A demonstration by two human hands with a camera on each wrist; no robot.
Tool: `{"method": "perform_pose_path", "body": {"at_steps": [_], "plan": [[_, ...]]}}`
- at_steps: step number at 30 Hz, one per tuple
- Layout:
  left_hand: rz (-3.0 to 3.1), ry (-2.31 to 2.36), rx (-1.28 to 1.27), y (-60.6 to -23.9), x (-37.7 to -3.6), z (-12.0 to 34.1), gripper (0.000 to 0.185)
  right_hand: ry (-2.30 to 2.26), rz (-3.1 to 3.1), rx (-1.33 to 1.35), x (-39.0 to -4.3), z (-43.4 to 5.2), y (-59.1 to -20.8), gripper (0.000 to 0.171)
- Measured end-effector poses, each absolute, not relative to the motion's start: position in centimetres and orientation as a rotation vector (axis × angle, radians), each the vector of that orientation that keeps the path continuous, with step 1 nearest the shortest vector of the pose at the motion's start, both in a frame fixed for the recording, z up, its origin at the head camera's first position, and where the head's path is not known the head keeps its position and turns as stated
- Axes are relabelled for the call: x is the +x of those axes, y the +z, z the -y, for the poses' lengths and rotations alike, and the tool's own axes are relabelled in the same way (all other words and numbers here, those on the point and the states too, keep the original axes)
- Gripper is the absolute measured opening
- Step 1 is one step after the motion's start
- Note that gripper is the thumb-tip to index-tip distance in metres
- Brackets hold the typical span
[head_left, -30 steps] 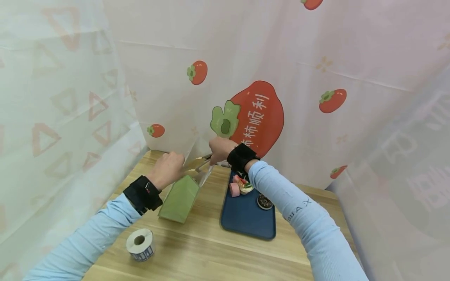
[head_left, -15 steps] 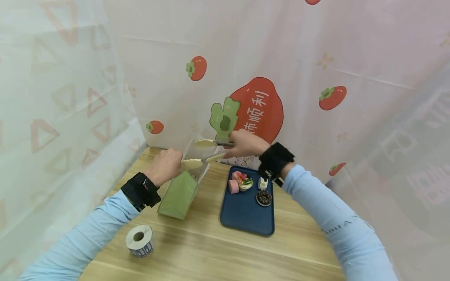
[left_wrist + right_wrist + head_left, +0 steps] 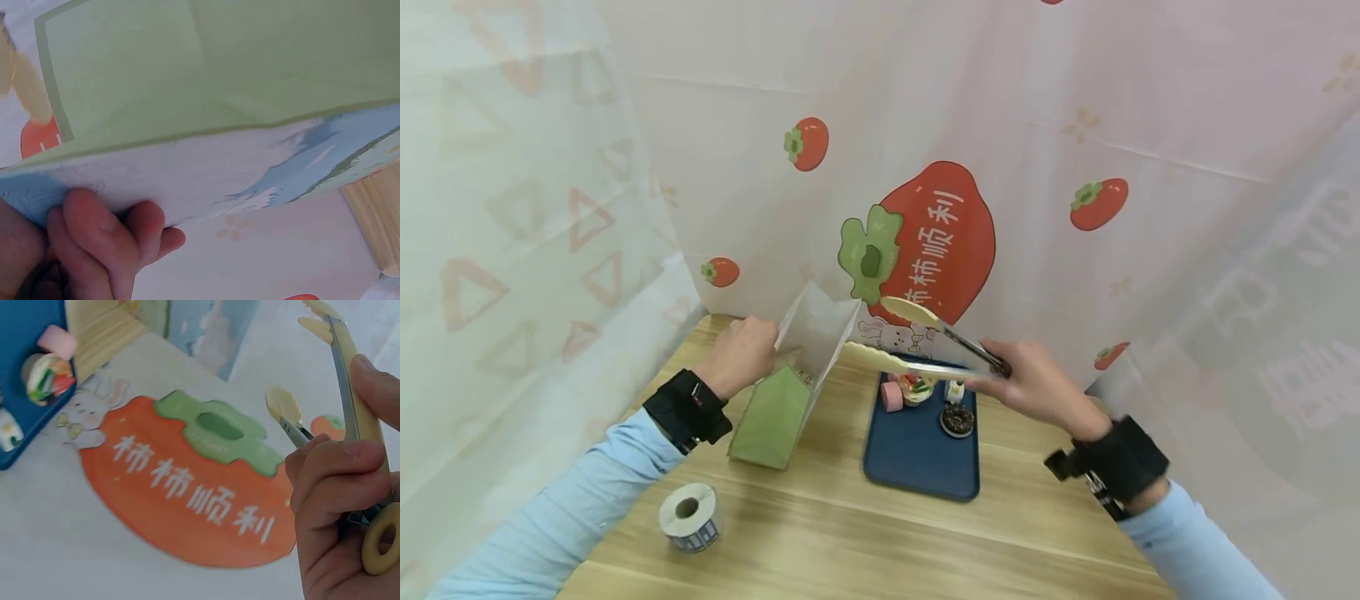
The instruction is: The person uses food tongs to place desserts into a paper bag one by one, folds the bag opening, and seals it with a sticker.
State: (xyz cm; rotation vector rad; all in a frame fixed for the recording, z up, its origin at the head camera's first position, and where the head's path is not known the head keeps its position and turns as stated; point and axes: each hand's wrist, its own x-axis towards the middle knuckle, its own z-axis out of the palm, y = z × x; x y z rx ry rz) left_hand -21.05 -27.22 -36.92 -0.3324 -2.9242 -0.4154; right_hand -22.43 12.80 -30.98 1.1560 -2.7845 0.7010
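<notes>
My left hand [image 3: 737,358] grips the upper part of a paper bag [image 3: 771,417], green on one side, which stands tilted with its mouth open. In the left wrist view, curled fingers [image 3: 100,231] lie against the printed face of the bag [image 3: 206,75]. My right hand [image 3: 1030,379] holds food tongs [image 3: 872,357] with cream tips and metal arms. Their arms are spread, and nothing shows between the tips. Behind them lies a blue tray [image 3: 921,471] bearing a chocolate donut [image 3: 946,423], a fruit-topped cupcake [image 3: 916,392], a pink cylindrical piece [image 3: 891,397] and a small white cake [image 3: 954,392].
A roll of labels [image 3: 698,533] stands at the front left of the wooden table [image 3: 820,542]. Pale printed curtains [image 3: 722,150] enclose the back and both sides. The bag's bottom is partly lit green; its inside is mostly hidden.
My right hand has drawn the tongs from the bag's mouth rightward, over the tray's far side, and the tongs have come apart. My left hand stays on the bag.
</notes>
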Motion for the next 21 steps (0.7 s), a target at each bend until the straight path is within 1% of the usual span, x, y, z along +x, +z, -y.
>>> {"method": "perform_pose_path", "body": {"at_steps": [3,5,7,10,14,17,21], "plan": [[2.927,-0.423,-0.337,-36.8,-21.1,27.2,0.021,0.705,2.765,1.091,-21.2,-15.8,-32.9,0.034],[2.917,-0.419,-0.342,-36.8,-21.1,27.1,0.019,0.699,2.787,1.022,-20.7,-17.6,-34.4,0.037],[2.898,-0.404,-0.345,-36.7,-21.1,27.1,0.020,0.709,2.858,0.924,-20.6,-19.1,-36.0,0.036],[2.856,-0.368,-0.361,-36.6,-21.0,27.1,0.023,0.708,2.980,0.781,-21.1,-21.1,-38.8,0.026],[2.820,-0.342,-0.392,-36.6,-20.9,27.0,0.026,0.669,3.084,0.687,-22.0,-22.9,-42.8,0.022],[2.831,-0.372,-0.409,-36.5,-20.8,27.0,0.028,0.647,3.097,0.666,-22.7,-23.7,-45.1,0.024],[2.862,-0.418,-0.422,-36.4,-20.9,27.0,0.028,0.640,3.083,0.672,-23.5,-24.2,-47.2,0.029]]}}
